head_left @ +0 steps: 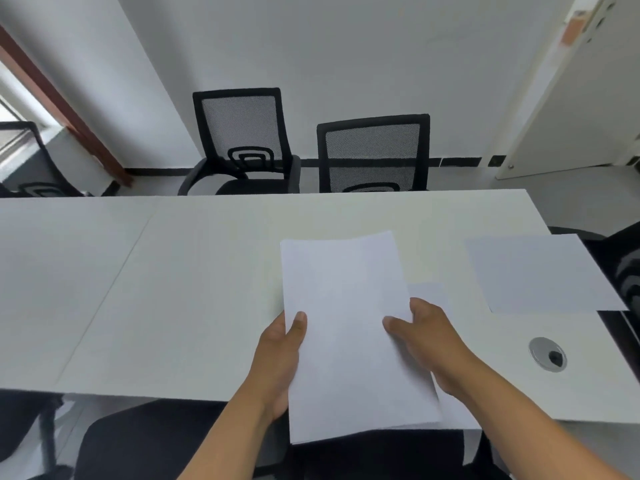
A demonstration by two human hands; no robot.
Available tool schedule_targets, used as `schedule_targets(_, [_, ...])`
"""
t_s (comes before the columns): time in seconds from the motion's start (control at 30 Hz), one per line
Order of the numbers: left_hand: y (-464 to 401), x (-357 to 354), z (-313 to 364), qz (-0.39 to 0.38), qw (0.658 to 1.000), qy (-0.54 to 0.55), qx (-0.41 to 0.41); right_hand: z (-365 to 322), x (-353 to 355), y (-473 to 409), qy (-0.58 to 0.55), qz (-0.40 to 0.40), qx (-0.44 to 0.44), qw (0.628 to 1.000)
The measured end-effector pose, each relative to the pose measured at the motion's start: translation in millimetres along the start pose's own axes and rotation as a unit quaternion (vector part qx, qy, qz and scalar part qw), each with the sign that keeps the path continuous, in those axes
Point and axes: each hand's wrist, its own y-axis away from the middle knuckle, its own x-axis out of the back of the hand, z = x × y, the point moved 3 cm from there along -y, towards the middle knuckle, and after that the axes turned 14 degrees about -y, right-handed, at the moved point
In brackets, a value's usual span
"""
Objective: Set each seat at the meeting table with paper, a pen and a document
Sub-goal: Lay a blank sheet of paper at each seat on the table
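I hold a stack of blank white paper [349,327] above the near edge of the white meeting table [194,278]. My left hand [282,355] grips its left edge, thumb on top. My right hand [424,341] grips its right edge, thumb on top and fingers underneath. Under my right hand another white sheet [433,296] lies flat on the table. A single white sheet [540,271] lies at the table's right end. No pen shows anywhere.
Two black mesh chairs [242,140] [374,157] stand at the far side of the table. Another chair [31,164] is at far left, one [623,271] at the right end, one [166,441] below me. A round cable grommet [547,353] sits near the right corner.
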Motion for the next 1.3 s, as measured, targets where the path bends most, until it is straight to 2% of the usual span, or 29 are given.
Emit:
schedule_targets(0.23, [48.2, 37.6, 3.5, 0.035, 0.999, 0.009, -0.033, -30.2, -38.2, 53.5, 0.016, 0.005, 0.045, 0.999])
schedule_targets(0.4, [85.1, 51.6, 4.8, 0.046, 0.998, 0.007, -0.051, -43.7, -49.5, 93.4, 0.012, -0.021, 0.077, 0.997])
schedule_targets(0.93, [282.2, 63.1, -3.6, 0.129, 0.981, -0.017, -0.141, -52.1, -57.3, 260.7, -0.008, -0.085, 0.170, 0.982])
schedule_targets(1.3, [332.4, 140.2, -5.3, 0.162, 0.971, -0.010, -0.173, -66.2, -133.1, 308.3, -0.001, -0.098, 0.197, 0.975])
